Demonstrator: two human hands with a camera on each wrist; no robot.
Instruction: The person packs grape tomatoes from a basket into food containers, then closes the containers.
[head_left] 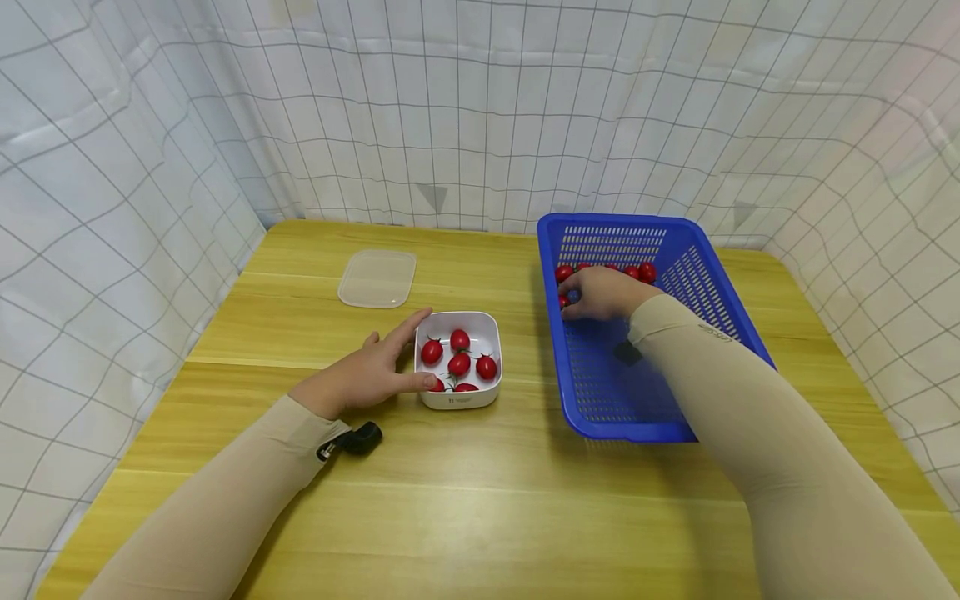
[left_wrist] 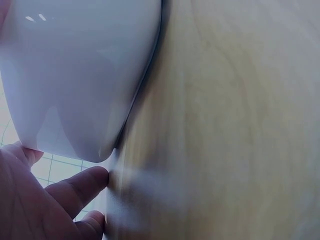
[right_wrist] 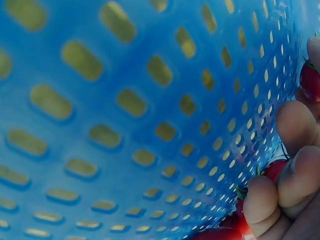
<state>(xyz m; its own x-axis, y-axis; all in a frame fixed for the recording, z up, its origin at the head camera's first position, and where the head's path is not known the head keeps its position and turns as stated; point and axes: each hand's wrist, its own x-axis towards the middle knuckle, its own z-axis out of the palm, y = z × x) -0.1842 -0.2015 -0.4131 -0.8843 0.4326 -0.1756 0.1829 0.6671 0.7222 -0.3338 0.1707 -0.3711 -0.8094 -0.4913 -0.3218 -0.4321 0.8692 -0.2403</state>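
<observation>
A small white square box [head_left: 461, 402] stands on the table with several cherry tomatoes [head_left: 459, 364] inside. My left hand [head_left: 371, 371] rests against its left side, fingers spread, thumb over the near left rim. The left wrist view shows the box's smooth wall [left_wrist: 75, 85] beside those fingers. Inside the blue basket [head_left: 628, 431], my right hand [head_left: 603, 293] is at the left wall. Its thumb and fingers pinch a cherry tomato [right_wrist: 311, 82], partly hidden by them. Other cherry tomatoes [right_wrist: 274, 170] lie beneath and beside these fingers.
A translucent lid [head_left: 377, 278] lies flat behind the box, to its left. More cherry tomatoes [head_left: 647, 272] sit along the basket's far end. The wooden table [head_left: 450, 500] is bordered by a white gridded curtain [head_left: 465, 125] at the back and sides.
</observation>
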